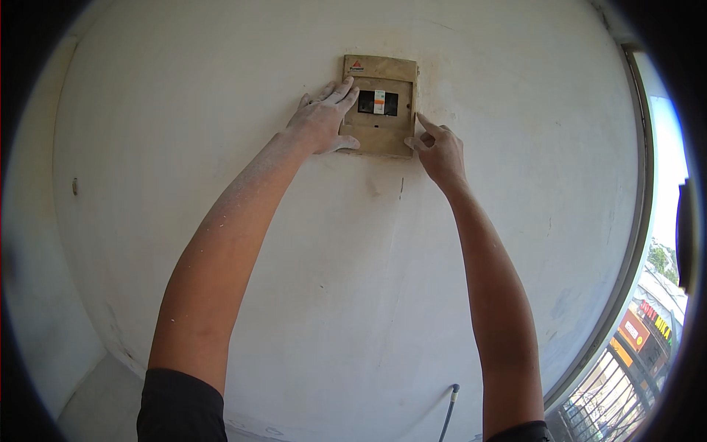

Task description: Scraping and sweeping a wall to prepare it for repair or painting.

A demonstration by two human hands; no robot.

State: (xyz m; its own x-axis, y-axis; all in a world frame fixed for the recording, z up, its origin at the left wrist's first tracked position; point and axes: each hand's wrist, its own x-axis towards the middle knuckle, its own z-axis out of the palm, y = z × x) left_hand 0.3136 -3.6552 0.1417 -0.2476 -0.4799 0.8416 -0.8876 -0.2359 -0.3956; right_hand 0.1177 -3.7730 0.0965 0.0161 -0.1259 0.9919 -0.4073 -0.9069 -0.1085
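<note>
A beige breaker box cover (379,137) sits on the white wall, with a dark window in its middle. In that window a white circuit breaker (379,102) with an orange mark shows. My left hand (324,121), pale with dust, lies with fingers spread over the cover's left side, its thumb near the lower left corner. At the lower right edge, my right hand (440,151) has its thumb on the cover's front and its index finger along the side. The other right fingers are curled. What lies behind the cover is hidden.
Below, a dark pipe or hose (448,412) with a bent top stands near the wall. A framed opening (641,221) at the right looks out on railings and signs. A small wall fitting or hole (74,186) is at the far left.
</note>
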